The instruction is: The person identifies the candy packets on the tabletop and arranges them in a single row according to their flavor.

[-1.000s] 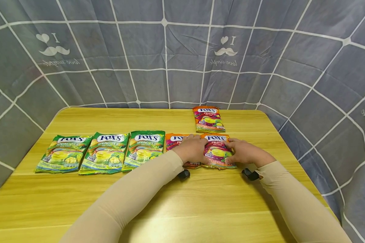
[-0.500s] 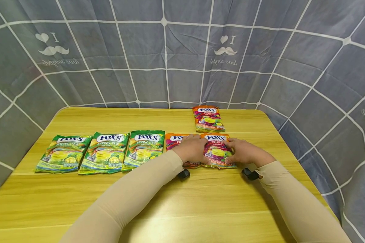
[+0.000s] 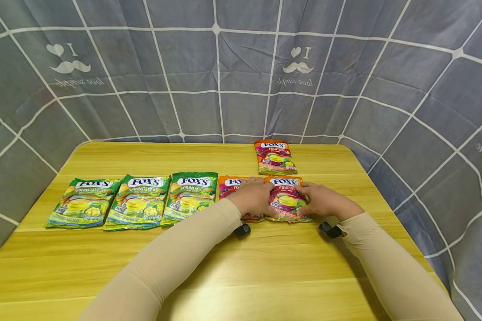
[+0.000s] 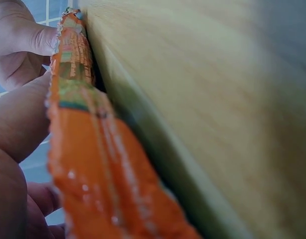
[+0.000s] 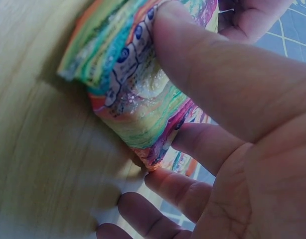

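Note:
In the head view, an orange-and-purple Fox's Fruits candy bag (image 3: 286,198) lies flat between my two hands. My left hand (image 3: 255,196) holds its left side, thumb at the lower left edge, while covering much of a second orange candy bag (image 3: 229,185). My right hand (image 3: 325,200) grips the right side. In the right wrist view, the thumb (image 5: 188,55) presses on the bag's printed face and the other fingers curl in at its edge, near the wood. The left wrist view shows an orange bag (image 4: 98,159) edge-on, with fingers along it.
Three green Spring Tea candy bags (image 3: 194,196) lie in the same row, to the left. Another Fruits bag (image 3: 276,158) lies by the far edge of the wooden table (image 3: 241,276). A grey checked cloth (image 3: 245,67) hangs behind and at the sides.

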Motion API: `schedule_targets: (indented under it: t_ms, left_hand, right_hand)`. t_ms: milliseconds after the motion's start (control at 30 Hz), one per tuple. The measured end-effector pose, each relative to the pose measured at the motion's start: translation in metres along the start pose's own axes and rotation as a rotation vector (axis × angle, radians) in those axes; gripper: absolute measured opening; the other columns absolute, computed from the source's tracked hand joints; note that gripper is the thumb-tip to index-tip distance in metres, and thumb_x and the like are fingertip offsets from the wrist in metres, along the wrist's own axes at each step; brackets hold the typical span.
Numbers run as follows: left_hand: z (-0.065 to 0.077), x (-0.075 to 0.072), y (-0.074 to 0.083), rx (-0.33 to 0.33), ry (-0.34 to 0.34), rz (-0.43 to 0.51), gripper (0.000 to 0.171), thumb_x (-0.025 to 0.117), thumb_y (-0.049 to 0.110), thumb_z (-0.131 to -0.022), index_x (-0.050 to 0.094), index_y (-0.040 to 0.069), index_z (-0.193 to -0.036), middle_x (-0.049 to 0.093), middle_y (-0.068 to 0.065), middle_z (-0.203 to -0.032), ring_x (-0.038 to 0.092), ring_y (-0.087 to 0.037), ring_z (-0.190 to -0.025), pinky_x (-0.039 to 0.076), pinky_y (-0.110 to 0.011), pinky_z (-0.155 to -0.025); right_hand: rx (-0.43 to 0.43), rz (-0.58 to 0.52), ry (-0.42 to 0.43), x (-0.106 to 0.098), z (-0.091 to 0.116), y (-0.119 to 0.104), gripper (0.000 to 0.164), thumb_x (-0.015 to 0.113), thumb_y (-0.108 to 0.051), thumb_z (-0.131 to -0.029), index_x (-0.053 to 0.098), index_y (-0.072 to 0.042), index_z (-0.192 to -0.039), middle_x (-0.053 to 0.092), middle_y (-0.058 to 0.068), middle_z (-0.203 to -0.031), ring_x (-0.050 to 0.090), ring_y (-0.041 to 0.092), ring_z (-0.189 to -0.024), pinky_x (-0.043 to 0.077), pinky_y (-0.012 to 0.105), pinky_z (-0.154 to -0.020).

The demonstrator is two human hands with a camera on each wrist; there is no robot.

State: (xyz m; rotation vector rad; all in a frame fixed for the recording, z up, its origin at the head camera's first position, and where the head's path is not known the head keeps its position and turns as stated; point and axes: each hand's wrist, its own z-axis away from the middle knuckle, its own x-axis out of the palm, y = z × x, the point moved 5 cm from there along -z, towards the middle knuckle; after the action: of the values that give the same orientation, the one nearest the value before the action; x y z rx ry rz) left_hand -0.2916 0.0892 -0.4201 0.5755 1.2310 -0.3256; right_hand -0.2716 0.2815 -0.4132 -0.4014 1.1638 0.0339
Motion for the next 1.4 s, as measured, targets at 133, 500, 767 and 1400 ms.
schedule_targets:
  t_ms: [133,500,767,1400]
  left_hand:
    - [0.0006,-0.0007,0.0001,0.004,0.003,0.002,0.096,0.076,0.068,-0.086,0.042,0.019,-0.162,0.044,-0.009,-0.165,0.038,-0.034,-0.151,0.029,-0.055,-0.127]
    - [0.0014,-0.0016,0.0001,0.001,-0.001,0.022,0.096,0.077,0.066,-0.087,0.042,0.019,-0.163,0.041,-0.009,-0.167,0.034,-0.034,-0.155,0.025,-0.056,-0.129]
    - [0.0019,-0.0006,-0.0003,-0.004,-0.002,0.026,0.096,0.076,0.066,-0.087,0.041,0.02,-0.163,0.039,-0.009,-0.169,0.031,-0.035,-0.158,0.022,-0.055,-0.13]
    - [0.0024,0.0005,0.0002,-0.007,-0.002,0.017,0.096,0.076,0.066,-0.088,0.04,0.02,-0.164,0.039,-0.01,-0.169,0.028,-0.036,-0.16,0.022,-0.055,-0.131]
  right_hand:
    - [0.004,-0.009,0.0,-0.0001,-0.0004,0.0011,0.089,0.08,-0.039,-0.093,0.037,-0.002,-0.162,0.032,0.034,-0.165,0.031,0.062,-0.148,0.029,0.07,-0.122]
    - [0.012,-0.022,-0.001,-0.0004,0.0003,0.001,0.088,0.079,-0.037,-0.094,0.036,-0.003,-0.162,0.032,0.033,-0.165,0.032,0.062,-0.148,0.028,0.071,-0.122]
    - [0.009,-0.023,0.0,-0.0013,0.0027,-0.0005,0.089,0.081,-0.038,-0.093,0.037,-0.002,-0.162,0.032,0.034,-0.165,0.031,0.063,-0.148,0.029,0.071,-0.121]
    - [0.01,-0.034,0.0,0.002,0.0018,0.001,0.089,0.079,-0.038,-0.095,0.034,-0.002,-0.163,0.029,0.034,-0.166,0.029,0.063,-0.149,0.026,0.072,-0.122]
